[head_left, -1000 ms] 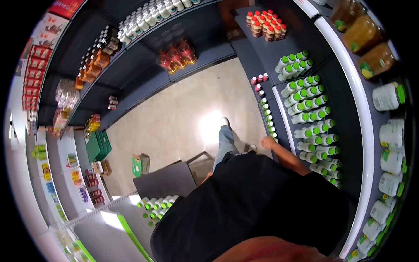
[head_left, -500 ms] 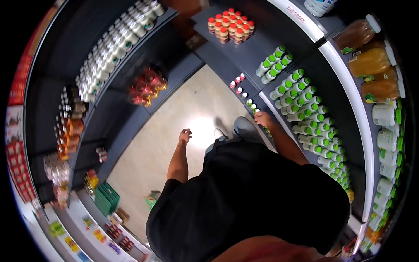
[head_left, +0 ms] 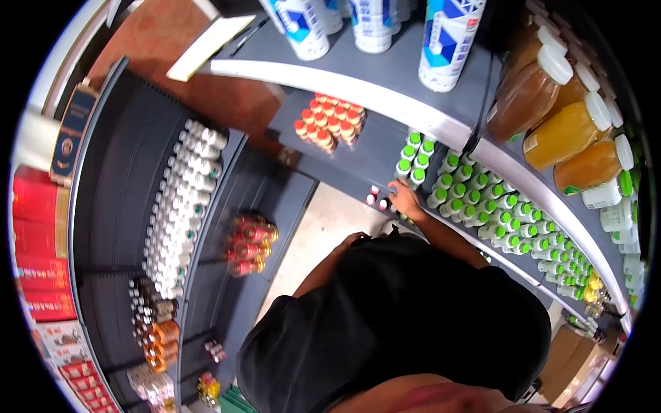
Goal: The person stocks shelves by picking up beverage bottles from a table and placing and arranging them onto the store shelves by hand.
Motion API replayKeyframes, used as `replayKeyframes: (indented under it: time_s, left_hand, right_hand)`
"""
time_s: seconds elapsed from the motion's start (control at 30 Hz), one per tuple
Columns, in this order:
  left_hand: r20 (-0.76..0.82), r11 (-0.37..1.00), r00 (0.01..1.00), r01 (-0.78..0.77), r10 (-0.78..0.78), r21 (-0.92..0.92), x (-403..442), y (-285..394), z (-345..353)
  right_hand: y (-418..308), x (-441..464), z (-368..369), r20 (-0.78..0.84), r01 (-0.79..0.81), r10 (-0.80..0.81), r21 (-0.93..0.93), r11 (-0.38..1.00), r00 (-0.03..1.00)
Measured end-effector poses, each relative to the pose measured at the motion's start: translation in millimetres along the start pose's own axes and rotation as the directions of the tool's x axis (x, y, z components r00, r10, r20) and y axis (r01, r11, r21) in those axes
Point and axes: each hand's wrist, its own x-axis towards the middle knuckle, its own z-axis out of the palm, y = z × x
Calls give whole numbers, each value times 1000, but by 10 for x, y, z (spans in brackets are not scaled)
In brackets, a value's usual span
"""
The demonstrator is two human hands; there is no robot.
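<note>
My right hand (head_left: pixel 404 198) reaches over the lower shelf on the right, fingers apart, beside small bottles with white caps (head_left: pixel 377 197). Nothing shows in its grip. Just beyond and to its right stand green-capped white bottles (head_left: pixel 414 160) in rows. My left hand (head_left: pixel 355 238) is low in front of my body at the edge of my black shirt; its fingers are too small and partly hidden to read.
Red-capped bottles (head_left: pixel 329 122) stand further along the lower shelf. Overhead is a shelf edge (head_left: pixel 413 103) bearing tall blue-and-white containers (head_left: pixel 447 41) and large jars (head_left: pixel 568 131). White bottles (head_left: pixel 182 206) line the left shelves. Pale floor (head_left: pixel 323 217) lies between.
The view has turned and moved along the aisle, bringing the upper shelf into sight. My right hand has moved forward along the small bottles. My left hand has come back near my body.
</note>
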Motion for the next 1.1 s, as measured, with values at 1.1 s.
replayKeyframes:
  time_s: [1.1]
  left_hand:
    - [511, 839, 857, -226, -70, 494, 2447, 2233, -1159]
  right_hand:
    - [-120, 357, 333, -335, -399, 371, -17, 917, 866]
